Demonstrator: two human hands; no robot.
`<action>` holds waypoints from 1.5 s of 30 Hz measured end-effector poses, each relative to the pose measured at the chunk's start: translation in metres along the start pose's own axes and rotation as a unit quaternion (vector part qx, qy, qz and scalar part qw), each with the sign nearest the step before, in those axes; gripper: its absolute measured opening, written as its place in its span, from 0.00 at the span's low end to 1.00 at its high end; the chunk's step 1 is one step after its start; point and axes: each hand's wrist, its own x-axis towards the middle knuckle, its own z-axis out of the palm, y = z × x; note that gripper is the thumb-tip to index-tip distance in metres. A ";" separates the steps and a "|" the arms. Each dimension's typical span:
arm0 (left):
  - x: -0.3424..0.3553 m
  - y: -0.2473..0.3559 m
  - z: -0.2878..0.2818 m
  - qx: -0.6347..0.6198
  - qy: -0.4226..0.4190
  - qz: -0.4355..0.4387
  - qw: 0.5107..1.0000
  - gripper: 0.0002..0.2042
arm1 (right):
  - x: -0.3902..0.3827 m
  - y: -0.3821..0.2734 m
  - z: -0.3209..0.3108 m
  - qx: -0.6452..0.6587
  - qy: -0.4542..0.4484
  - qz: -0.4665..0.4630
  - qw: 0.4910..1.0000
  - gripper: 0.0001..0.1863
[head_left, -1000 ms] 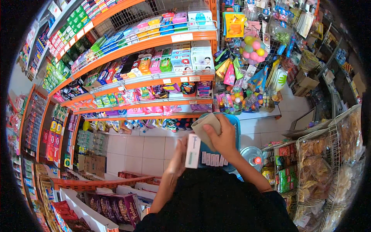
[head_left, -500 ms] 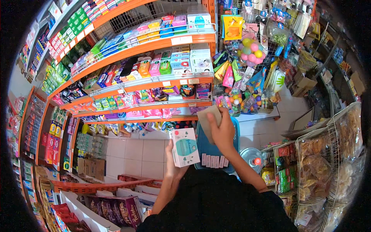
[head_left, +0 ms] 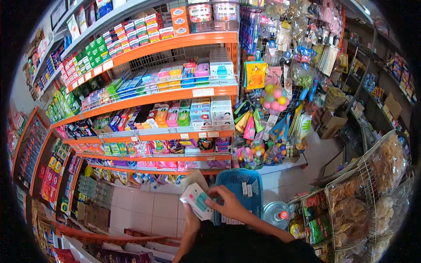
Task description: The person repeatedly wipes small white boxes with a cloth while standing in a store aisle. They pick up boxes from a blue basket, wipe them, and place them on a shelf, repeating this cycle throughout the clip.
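Observation:
A white soap-type box (head_left: 196, 200) with a teal label is tilted in front of me, low in the centre. My left hand (head_left: 191, 219) is closed around its lower left side. At the box's right edge, the fingers of my right hand (head_left: 229, 205) are bent, with the thumb on the printed face. A flat beige-grey piece (head_left: 194, 177), perhaps cardboard, shows behind the top of the box; what holds it is hidden. Just right of the box stands a blue plastic basket (head_left: 222, 175) with small white boxes (head_left: 247, 189) inside.
Ahead, an orange-edged shelf unit (head_left: 175, 136) is stocked with boxes and packets. Toy balls (head_left: 275, 98) and bags hang to its right. A large clear water bottle (head_left: 275, 215) stands beside the basket. Wire racks (head_left: 351, 197) of bagged snacks are at the right.
My right hand has come left and down to the box; the beige piece it held is now behind the box. The view has tilted up, showing higher shelves.

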 end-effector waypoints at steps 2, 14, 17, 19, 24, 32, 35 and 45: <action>-0.001 0.000 -0.006 0.061 -0.016 0.059 0.996 0.35 | 0.006 0.011 0.002 -0.056 -0.024 -0.067 0.996 0.16; 0.013 0.016 -0.048 0.351 0.258 0.190 0.880 0.18 | 0.154 -0.090 -0.120 -0.367 0.307 -0.372 0.796 0.19; 0.004 0.011 -0.057 0.275 0.259 0.164 0.912 0.16 | 0.217 -0.106 -0.175 -0.442 0.368 -0.420 0.702 0.19; -0.002 0.005 -0.062 0.222 0.263 0.138 0.929 0.15 | 0.244 -0.113 -0.197 -0.476 0.342 -0.391 0.710 0.19; -0.012 -0.008 -0.081 0.162 0.270 0.091 0.945 0.15 | 0.306 -0.091 -0.223 -0.534 0.202 -0.310 0.760 0.19; -0.015 0.001 -0.086 0.137 0.285 0.055 0.947 0.14 | 0.341 -0.070 -0.242 -0.471 0.107 -0.276 0.831 0.18; -0.013 -0.008 -0.099 0.132 0.283 0.039 0.949 0.14 | 0.341 -0.068 -0.241 -0.474 0.114 -0.284 0.826 0.17; -0.007 -0.009 -0.094 0.143 0.248 0.061 0.956 0.14 | 0.345 -0.060 -0.252 -0.435 0.102 -0.310 0.839 0.17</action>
